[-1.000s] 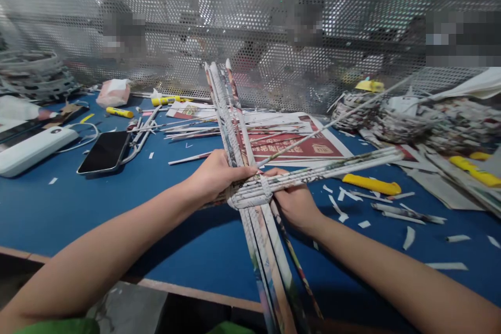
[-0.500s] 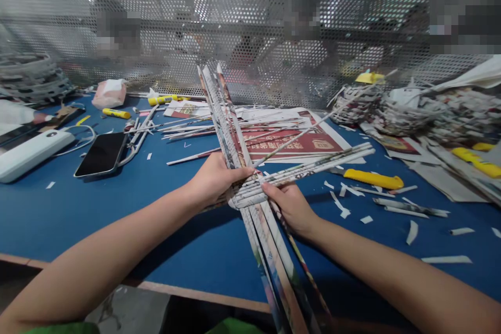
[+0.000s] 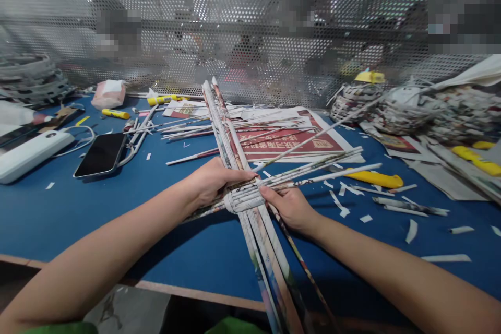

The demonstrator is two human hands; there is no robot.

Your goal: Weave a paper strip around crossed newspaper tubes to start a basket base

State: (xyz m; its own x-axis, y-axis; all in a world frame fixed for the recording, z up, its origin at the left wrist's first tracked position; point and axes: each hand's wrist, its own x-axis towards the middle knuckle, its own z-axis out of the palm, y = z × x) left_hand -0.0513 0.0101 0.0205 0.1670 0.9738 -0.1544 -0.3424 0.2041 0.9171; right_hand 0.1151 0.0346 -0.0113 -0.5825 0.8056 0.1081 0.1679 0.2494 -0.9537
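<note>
Left hand [image 3: 211, 180] pinches the paper cross [image 3: 247, 200] near its middle, right hand [image 3: 293, 210] grips it just right of there, both holding it off the surface [image 3: 188, 258], likely so the banded joint can't slip while the long near ends run free.

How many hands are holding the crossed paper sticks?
2. The left hand holds the crossed paper sticks just left of their centre; the right hand, just right of it. Both are partly hidden by the sticks; no third hand shows there.
</note>
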